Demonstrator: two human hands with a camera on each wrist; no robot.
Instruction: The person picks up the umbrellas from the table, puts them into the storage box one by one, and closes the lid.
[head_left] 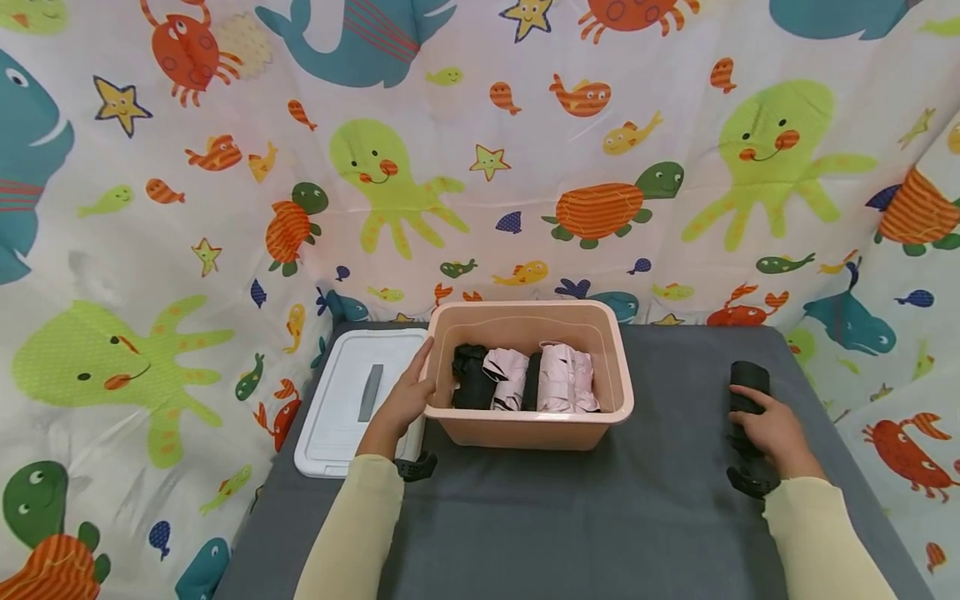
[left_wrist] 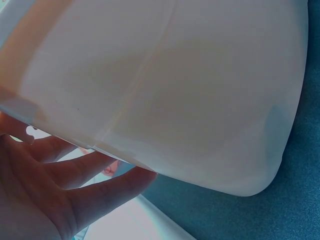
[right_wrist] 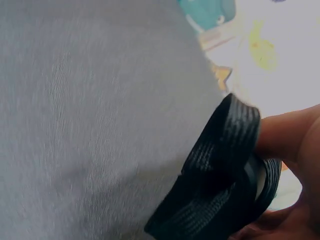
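Observation:
A peach plastic bin (head_left: 528, 432) holds rolled black (head_left: 475, 383) and pink (head_left: 566, 379) cloth bundles. My left hand (head_left: 405, 400) touches the outside of its left wall with fingers extended. The left wrist view shows those fingers (left_wrist: 107, 185) fairly straight along the edge of the bin (left_wrist: 200, 115). Off to the right, my right hand (head_left: 776, 433) grips a black rolled cloth (head_left: 750, 379). Seen from the right wrist, the roll (right_wrist: 215, 185) has ribbed bands and open loops, with thumb and fingers around one side.
A white lid (head_left: 330, 417) with a grey handle (head_left: 371, 392) lies left of the bin, partly behind my left forearm. Grey cloth covers the table (head_left: 562, 517). A curtain (head_left: 480, 208) printed with sea animals surrounds it at the back and sides.

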